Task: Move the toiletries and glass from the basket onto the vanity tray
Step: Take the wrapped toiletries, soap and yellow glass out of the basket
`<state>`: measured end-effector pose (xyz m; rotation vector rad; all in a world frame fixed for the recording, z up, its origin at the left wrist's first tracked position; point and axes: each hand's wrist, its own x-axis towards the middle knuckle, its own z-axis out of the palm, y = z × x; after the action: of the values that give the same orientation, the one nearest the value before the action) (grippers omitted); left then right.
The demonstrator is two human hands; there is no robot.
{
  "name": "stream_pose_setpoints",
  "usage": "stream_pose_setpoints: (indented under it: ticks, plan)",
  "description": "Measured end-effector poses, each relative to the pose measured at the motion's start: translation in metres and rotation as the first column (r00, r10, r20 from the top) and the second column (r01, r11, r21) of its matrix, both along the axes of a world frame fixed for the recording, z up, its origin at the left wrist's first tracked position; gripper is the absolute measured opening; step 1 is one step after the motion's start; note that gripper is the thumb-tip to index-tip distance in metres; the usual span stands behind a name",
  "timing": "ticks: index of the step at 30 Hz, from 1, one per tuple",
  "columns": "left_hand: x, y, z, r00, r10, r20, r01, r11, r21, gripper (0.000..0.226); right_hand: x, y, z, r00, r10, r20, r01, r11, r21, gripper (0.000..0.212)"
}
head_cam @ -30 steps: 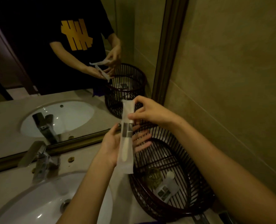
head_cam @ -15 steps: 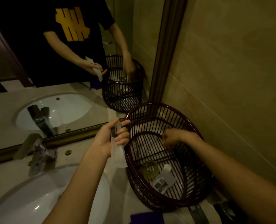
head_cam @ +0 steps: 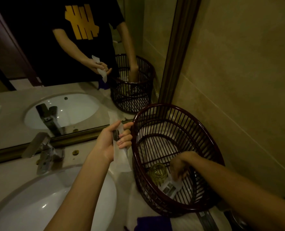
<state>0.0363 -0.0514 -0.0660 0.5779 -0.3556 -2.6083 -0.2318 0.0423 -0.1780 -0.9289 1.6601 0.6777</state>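
A dark red slatted basket [head_cam: 156, 108] stands on the counter against the right wall. My left hand [head_cam: 112, 141] holds a long white toiletry packet [head_cam: 120, 157] upright just left of the basket's rim. My right hand [head_cam: 180, 165] is deep inside the basket, its fingers closing on a small white bottle [head_cam: 171, 187] lying on the bottom. A clear glass [head_cam: 158, 172] lies on the basket floor, right beside that hand. No vanity tray can be made out.
A white sink [head_cam: 38, 202] and a chrome tap [head_cam: 43, 150] lie to the left. A framed mirror [head_cam: 71, 64] stands behind, reflecting a person and the basket. A purple cloth [head_cam: 152, 223] and dark items [head_cam: 206, 220] sit at the near counter edge.
My right hand let go of the packet's top and went down into the basket to the small bottle. My left hand kept the packet and stayed beside the rim.
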Motion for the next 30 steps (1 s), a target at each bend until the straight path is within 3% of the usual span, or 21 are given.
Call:
stream_pose_setpoints:
  ticks: [2, 4, 8, 13, 16, 19, 23, 25, 28, 30]
  plan:
    - [-0.001, 0.000, 0.002, 1.000, 0.006, 0.007, -0.006, 1.000, -0.002, 0.035, -0.005, -0.003, 0.005, 1.000, 0.025, -0.017, -0.027, 0.989, -0.147, 0.018]
    - [-0.004, 0.001, 0.005, 0.999, 0.016, 0.028, -0.016, 1.000, 0.003, 0.035, -0.012, -0.007, 0.016, 0.995, 0.067, -0.072, -0.087, 0.943, -0.322, 0.016]
    - [-0.011, 0.004, 0.007, 0.993, 0.049, 0.105, -0.051, 0.999, 0.019, 0.045, -0.017, -0.008, 0.055, 0.990, 0.059, -0.131, -0.132, 0.739, -0.661, 0.020]
    - [-0.018, 0.009, 0.011, 0.991, 0.056, 0.125, -0.060, 0.998, 0.029, 0.050, -0.029, 0.002, 0.148, 0.974, 0.009, 0.225, 0.185, 0.537, -0.823, 0.036]
    - [-0.024, 0.013, 0.014, 0.995, 0.017, 0.095, -0.020, 0.999, 0.033, 0.057, -0.019, 0.007, 0.199, 0.831, 0.052, 0.555, 0.480, 0.439, -0.760, 0.039]
    - [-0.027, 0.017, 0.017, 0.997, -0.057, 0.045, 0.056, 0.998, 0.028, 0.063, 0.005, 0.000, 0.227, 0.755, 0.166, 0.634, 0.535, 0.403, -0.743, 0.036]
    - [-0.030, 0.024, 0.020, 0.994, -0.078, -0.071, 0.083, 0.995, 0.064, 0.066, 0.043, -0.019, 0.238, 0.742, 0.297, 0.600, 0.458, 0.429, -0.779, 0.040]
    - [-0.030, 0.025, 0.021, 0.993, -0.080, -0.086, 0.084, 0.996, 0.042, 0.065, 0.060, -0.025, 0.235, 0.787, 0.348, 0.509, 0.356, 0.418, -0.836, 0.045]
    - [-0.030, 0.025, 0.020, 0.997, -0.029, -0.069, 0.032, 0.999, 0.043, 0.067, 0.078, -0.034, 0.221, 0.906, 0.388, 0.173, 0.081, 0.241, -0.967, 0.055]
    - [-0.028, 0.026, 0.018, 0.999, 0.000, -0.036, 0.002, 0.997, 0.079, 0.074, 0.080, -0.037, 0.211, 0.935, 0.354, 0.006, -0.032, 0.102, -0.994, 0.060]
